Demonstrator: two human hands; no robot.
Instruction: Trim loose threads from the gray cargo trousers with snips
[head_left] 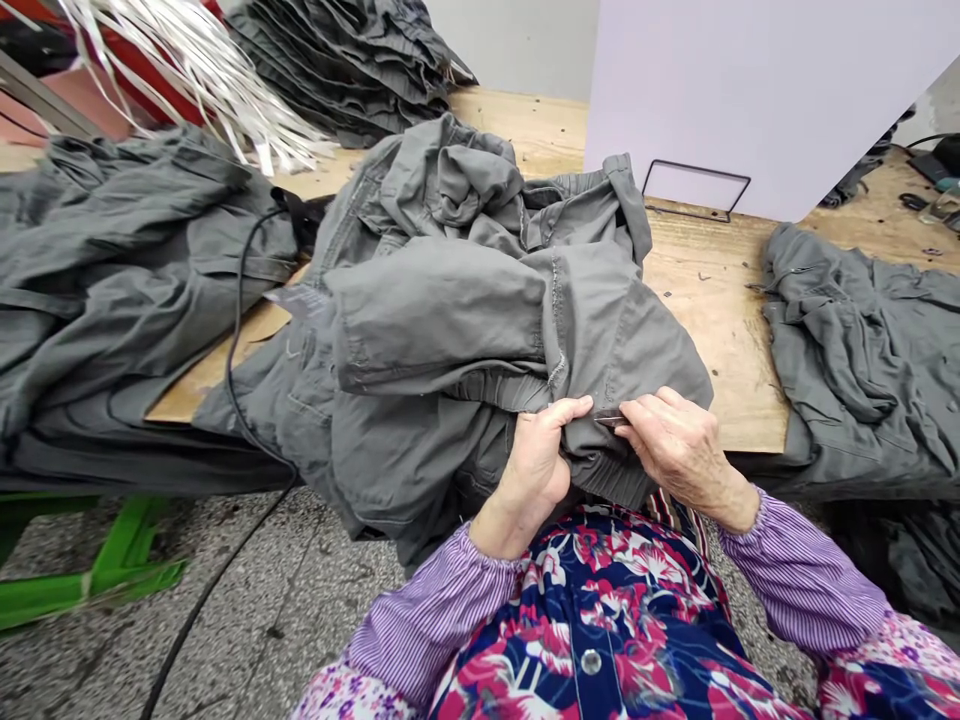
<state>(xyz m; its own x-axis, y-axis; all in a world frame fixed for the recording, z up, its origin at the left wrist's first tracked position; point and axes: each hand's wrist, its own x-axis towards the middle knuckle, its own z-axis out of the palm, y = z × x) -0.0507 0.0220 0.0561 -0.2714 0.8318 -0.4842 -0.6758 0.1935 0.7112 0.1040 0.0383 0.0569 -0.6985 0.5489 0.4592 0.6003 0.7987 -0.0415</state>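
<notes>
A grey cloth garment [442, 310] with seams and elastic gathers lies bunched over the table's front edge, part of it hanging toward my lap. My left hand [536, 450] is closed on the garment near a gathered edge, thumb pointing right along the cloth. Just to its right, my right hand [671, 440] pinches a small thin metal tool [610, 420], its tip against the fabric close to a seam. Most of that tool is hidden by the fingers, so its exact kind does not show. A pale label [300, 300] sticks out at the garment's left.
More grey garments [127, 260] lie at the left, others [870, 350] at the right, and a stack [345, 60] stands behind. White strips [202, 70] hang at back left. A black cable [238, 350] runs down past the wooden table [720, 330]. A white panel [735, 90] stands behind.
</notes>
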